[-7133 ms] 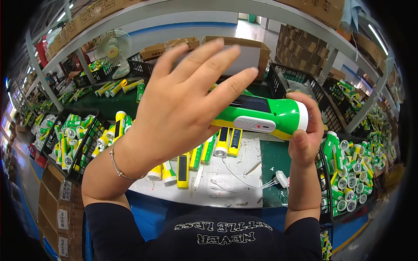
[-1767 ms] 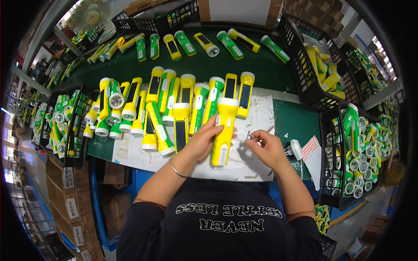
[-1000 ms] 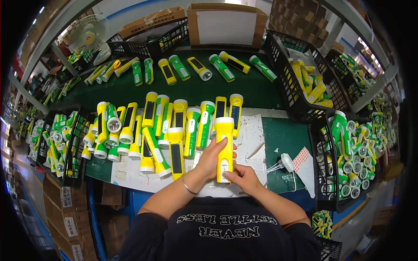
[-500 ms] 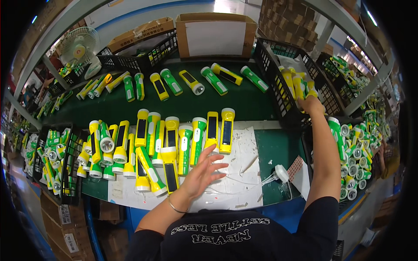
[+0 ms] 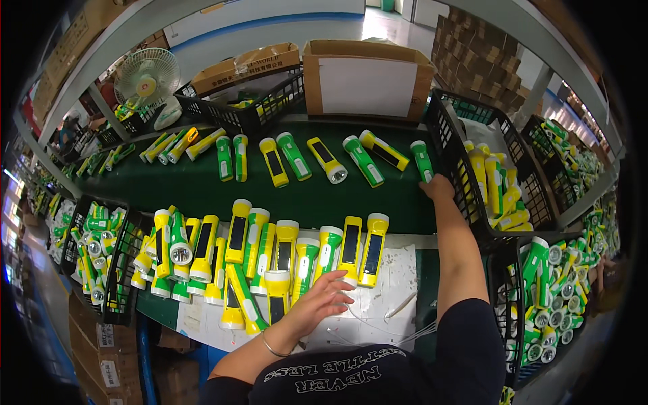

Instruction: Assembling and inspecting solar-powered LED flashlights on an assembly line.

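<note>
My right hand (image 5: 438, 187) is closed on the lower end of a green-and-white flashlight (image 5: 421, 159) on the dark green belt (image 5: 378, 209), just left of the right-hand black crate. My left hand (image 5: 320, 302) has its fingers apart and holds nothing. It hovers over the white sheet (image 5: 398, 277), close to a yellow flashlight with a dark panel (image 5: 349, 248). Several yellow and green flashlights crowd the sheet to its left, some leaning on others. A row of similar flashlights, including a yellow one (image 5: 327, 160), lies along the belt.
Beyond my right hand stands a black crate (image 5: 472, 196) holding flashlights and plastic bags. Another crate (image 5: 125, 270) is at the left, and one (image 5: 511, 304) by my right elbow. A cardboard box (image 5: 425, 88) and a fan (image 5: 146, 74) stand behind the belt. Thin white cables (image 5: 405, 335) lie near me.
My right hand has left the crate and moved left to the flashlight on the belt, which is now turned more upright. My left hand stays open. The whole view has shifted.
</note>
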